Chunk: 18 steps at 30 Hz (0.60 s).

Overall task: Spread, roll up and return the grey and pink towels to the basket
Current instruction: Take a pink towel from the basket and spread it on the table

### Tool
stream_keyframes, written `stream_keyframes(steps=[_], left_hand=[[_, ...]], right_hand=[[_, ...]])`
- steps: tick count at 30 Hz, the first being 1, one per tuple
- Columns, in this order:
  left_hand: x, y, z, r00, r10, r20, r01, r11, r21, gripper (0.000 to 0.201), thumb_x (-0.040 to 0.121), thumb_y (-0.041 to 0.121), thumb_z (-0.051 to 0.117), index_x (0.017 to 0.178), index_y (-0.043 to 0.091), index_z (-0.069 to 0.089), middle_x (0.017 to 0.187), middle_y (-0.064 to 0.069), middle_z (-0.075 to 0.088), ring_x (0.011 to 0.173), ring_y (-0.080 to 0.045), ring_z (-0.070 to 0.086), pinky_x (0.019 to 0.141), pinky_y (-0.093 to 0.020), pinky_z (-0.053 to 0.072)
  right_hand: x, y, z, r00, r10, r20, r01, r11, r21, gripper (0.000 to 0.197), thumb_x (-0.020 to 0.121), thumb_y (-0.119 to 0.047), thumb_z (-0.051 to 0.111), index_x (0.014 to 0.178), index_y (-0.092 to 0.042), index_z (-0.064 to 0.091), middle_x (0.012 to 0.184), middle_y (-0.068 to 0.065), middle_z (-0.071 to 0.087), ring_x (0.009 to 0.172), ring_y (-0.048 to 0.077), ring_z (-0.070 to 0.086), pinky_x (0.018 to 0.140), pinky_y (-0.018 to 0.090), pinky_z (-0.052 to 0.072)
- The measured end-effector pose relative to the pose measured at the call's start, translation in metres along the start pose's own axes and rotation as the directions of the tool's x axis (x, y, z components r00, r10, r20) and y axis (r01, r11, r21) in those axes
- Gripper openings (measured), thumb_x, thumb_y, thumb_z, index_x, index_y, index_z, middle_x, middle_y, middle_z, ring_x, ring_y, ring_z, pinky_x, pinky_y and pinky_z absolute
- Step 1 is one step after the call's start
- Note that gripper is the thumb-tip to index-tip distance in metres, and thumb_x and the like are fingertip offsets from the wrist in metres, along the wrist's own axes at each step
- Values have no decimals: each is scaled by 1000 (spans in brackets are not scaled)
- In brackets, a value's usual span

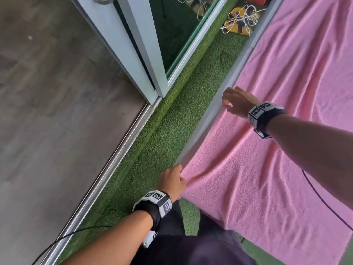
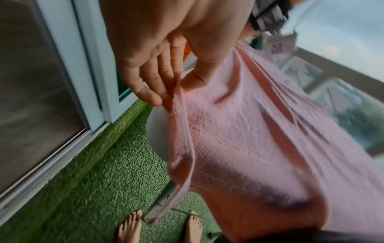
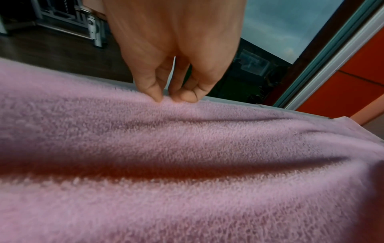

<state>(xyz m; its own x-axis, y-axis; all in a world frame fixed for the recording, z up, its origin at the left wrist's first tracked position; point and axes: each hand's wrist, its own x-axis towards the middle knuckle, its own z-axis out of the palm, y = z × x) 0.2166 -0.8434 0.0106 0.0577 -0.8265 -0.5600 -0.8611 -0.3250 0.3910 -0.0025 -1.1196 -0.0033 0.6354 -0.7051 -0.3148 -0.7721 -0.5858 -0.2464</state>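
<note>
Head view, left hand (image 1: 172, 181), right hand (image 1: 236, 102) pinching pink towel (image 1: 277, 150) edge

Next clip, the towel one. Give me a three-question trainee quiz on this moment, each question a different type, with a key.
1. True or false: the pink towel is already rolled up.
2. Multiple choice: what covers the floor beside the table? A) bare tiles B) green artificial grass C) a grey towel
3. Short answer: what do the left hand and the right hand each grip?

Key
1. False: it lies spread over the table, with wrinkles.
2. B
3. Each pinches the pink towel's edge, along the same side of the table.
</note>
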Motion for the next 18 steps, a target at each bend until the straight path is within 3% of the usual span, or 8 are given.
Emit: stream_keyframes(steps=[3,5,8,11,14,16,18], left_hand=[[-5,-10,-8,998,-23,-51,13,983,-186,19,85,4,56,80,18,45,68,6,49,60,-12,47,46,-13,30],[-7,-20,-13,991,-13,-136,-22,969,-248,15,82,0,56,78,13,49,63,9,43,54,-7,40,46,-13,34],[-9,-32,-21,969,8,-248,-85,950,-302,12,80,-4,57,80,8,55,63,12,45,54,1,40,51,-10,38],[-13,-37,-23,985,1,-171,-57,946,-318,9,82,-3,59,85,5,58,68,9,49,56,5,42,48,-7,38],[-15,-41,-14,997,-78,-5,75,974,-216,23,80,1,56,63,14,47,54,7,41,46,-7,35,36,-14,29],[-14,-47,-8,991,-135,-8,129,963,-238,37,80,0,53,54,18,34,48,6,34,43,-12,32,34,-19,21],[-11,-60,-2,984,-166,-62,138,938,-318,40,80,-4,52,53,19,33,47,6,32,43,-7,29,38,-18,19]], right_hand=[[5,-3,0,1000,0,-13,0,999,32,21,91,4,50,105,-4,62,114,10,60,93,27,64,73,26,51],[8,-3,1,1000,19,-2,-19,998,66,30,89,7,49,112,-9,61,115,7,62,89,24,66,67,21,47],[13,-2,1,996,58,64,-63,995,79,22,91,1,51,103,-15,62,113,5,65,98,24,66,81,32,56],[22,-7,-8,992,121,22,-123,983,135,14,91,-6,53,98,-9,65,105,6,61,99,25,62,84,34,53],[30,-18,-19,986,135,-102,-110,969,219,13,91,-7,53,93,-5,66,98,4,56,92,22,58,79,31,49],[34,-27,-23,978,128,-167,-85,967,241,14,93,-8,51,92,-6,65,99,5,56,89,20,56,77,30,50],[38,-34,-25,968,109,-225,-54,970,239,17,95,-8,50,94,-6,67,99,5,57,89,19,55,79,30,51]])
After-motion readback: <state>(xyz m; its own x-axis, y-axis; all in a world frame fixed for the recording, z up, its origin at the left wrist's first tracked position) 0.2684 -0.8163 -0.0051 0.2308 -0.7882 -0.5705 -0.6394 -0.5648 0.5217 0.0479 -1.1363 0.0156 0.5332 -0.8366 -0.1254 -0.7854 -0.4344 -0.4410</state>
